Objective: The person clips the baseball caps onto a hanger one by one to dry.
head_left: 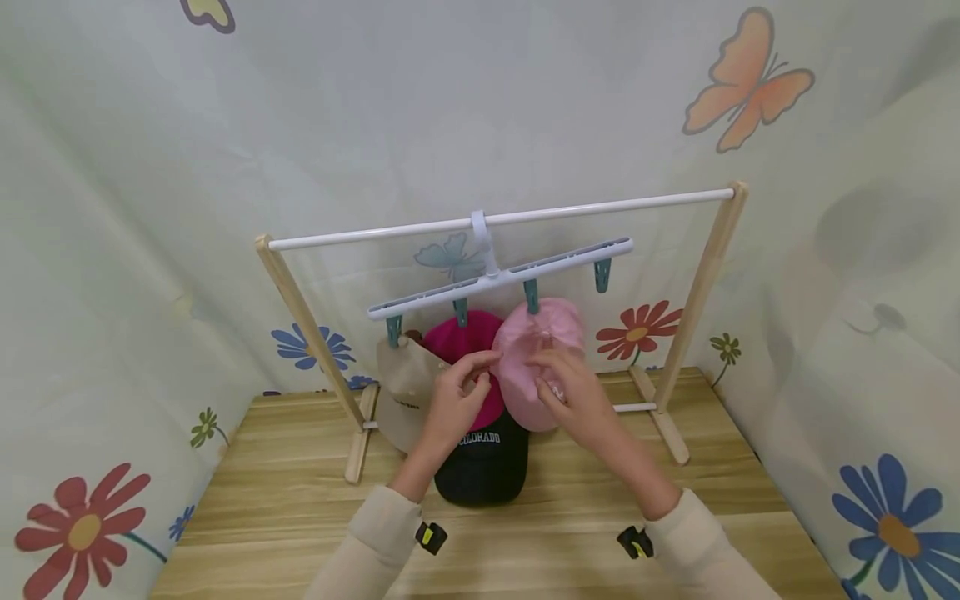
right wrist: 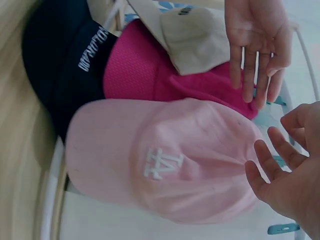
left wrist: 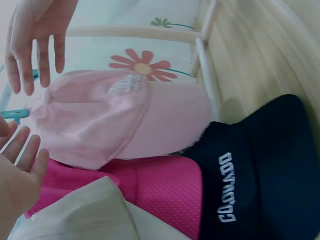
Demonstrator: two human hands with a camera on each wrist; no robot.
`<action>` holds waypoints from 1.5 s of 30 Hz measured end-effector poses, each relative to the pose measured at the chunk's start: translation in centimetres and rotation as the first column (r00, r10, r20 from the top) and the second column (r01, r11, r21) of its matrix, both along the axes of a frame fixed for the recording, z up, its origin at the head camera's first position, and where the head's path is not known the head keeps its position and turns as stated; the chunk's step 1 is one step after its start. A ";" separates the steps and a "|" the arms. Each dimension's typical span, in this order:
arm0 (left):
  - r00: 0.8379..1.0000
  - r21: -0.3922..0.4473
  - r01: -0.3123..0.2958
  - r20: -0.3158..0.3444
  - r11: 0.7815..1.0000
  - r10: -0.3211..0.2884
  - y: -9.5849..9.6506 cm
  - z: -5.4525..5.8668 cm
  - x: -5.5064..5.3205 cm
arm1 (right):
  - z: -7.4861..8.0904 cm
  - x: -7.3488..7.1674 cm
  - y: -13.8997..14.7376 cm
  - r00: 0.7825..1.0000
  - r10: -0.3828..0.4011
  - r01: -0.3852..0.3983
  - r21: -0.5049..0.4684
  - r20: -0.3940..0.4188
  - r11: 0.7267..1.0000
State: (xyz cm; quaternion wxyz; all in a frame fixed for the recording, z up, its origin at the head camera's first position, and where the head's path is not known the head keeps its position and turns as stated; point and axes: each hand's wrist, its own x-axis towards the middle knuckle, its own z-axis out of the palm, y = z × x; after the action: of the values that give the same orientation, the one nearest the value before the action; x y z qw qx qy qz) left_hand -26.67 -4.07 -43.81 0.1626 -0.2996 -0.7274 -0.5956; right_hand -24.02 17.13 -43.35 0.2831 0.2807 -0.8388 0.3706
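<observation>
A pink cap (head_left: 555, 317) with white stitched letters hangs from a teal clip (head_left: 532, 297) on the white hanger. My right hand (head_left: 581, 396) hovers in front of it, fingers loosely bent and gripping nothing. Near the cap's left side is my left hand (head_left: 459, 400), likewise holding nothing. In the left wrist view, loose fingers of both hands stand around the crown end of the pink cap (left wrist: 100, 120). A magenta cap (head_left: 457, 337) and a beige cap (head_left: 401, 383) hang on clips to the left. Below them sits a black cap (head_left: 483, 475) lettered COLORADO.
The hanger (head_left: 450, 293) hooks over the white rod (head_left: 622, 207) of a wooden-legged rack and tilts up to the right. A bare clip (head_left: 602, 277) hangs at its right end. The rack stands on a wood-grain table (head_left: 300, 517), with flower-printed cloth around it.
</observation>
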 end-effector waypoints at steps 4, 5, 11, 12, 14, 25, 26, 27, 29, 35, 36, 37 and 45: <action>1.000 -0.037 -0.007 -0.026 0.999 0.006 -0.3 -2.3 -0.3 | -1.0 0.4 -0.5 0.998 0.007 -0.009 0.028 0.060 1.000; 0.999 -0.049 -0.004 -0.032 0.999 0.002 -0.4 -2.7 -0.3 | -1.3 0.5 -0.6 0.998 0.009 -0.011 0.035 0.070 0.999; 0.999 -0.132 -0.002 -0.040 0.991 -0.004 -1.0 -4.7 0.0 | -3.2 0.6 -1.3 0.997 0.037 -0.041 0.065 0.072 0.997; 0.999 -0.150 -0.010 -0.038 0.989 0.005 -1.0 -5.0 0.1 | -3.5 0.6 -1.4 0.996 0.046 -0.050 0.065 0.074 0.997; 0.999 -0.175 -0.020 -0.029 0.984 0.015 -1.2 -5.5 0.2 | -4.1 0.6 -1.7 0.995 0.058 -0.064 0.071 0.077 0.995; 0.997 -0.259 -0.007 0.069 0.966 0.026 -2.5 -8.6 0.7 | -6.5 0.7 -2.5 0.989 0.074 -0.081 0.059 0.125 0.995; 0.997 -0.260 -0.007 0.070 0.966 0.026 -2.6 -8.8 0.7 | -6.7 0.7 -2.6 0.987 0.074 -0.082 0.052 0.139 0.995; 0.997 -0.261 -0.004 0.073 0.965 0.024 -2.7 -9.1 0.7 | -6.8 0.7 -2.6 0.987 0.077 -0.085 0.047 0.143 0.995; 0.997 -0.262 0.001 0.078 0.965 0.020 -3.0 -9.7 0.7 | -7.2 0.7 -2.8 0.986 0.087 -0.094 0.038 0.139 0.995; 0.996 -0.279 0.011 0.088 0.960 0.014 -3.3 -10.8 0.5 | -8.3 0.4 -3.2 0.995 0.075 -0.079 0.052 0.071 0.996; 0.996 -0.285 0.008 0.083 0.958 0.016 -3.3 -11.0 0.5 | -8.5 0.3 -3.3 0.995 0.072 -0.076 0.050 0.076 0.996; 0.997 -0.290 0.006 0.075 0.957 0.017 -3.3 -11.1 0.4 | -8.6 0.3 -3.4 0.994 0.066 -0.070 0.050 0.085 0.996; 0.994 -0.320 0.038 0.108 0.947 -0.004 -3.0 -12.2 0.3 | -9.2 -0.2 -4.3 0.985 0.036 -0.043 0.036 0.171 0.998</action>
State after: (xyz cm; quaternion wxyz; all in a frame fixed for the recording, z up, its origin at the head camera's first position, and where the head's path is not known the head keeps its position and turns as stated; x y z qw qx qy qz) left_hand -26.42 -7.04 -56.02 0.0667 -0.2979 -0.8191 -0.4858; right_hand -24.18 12.85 -52.56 0.1974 0.2699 -0.8614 0.3824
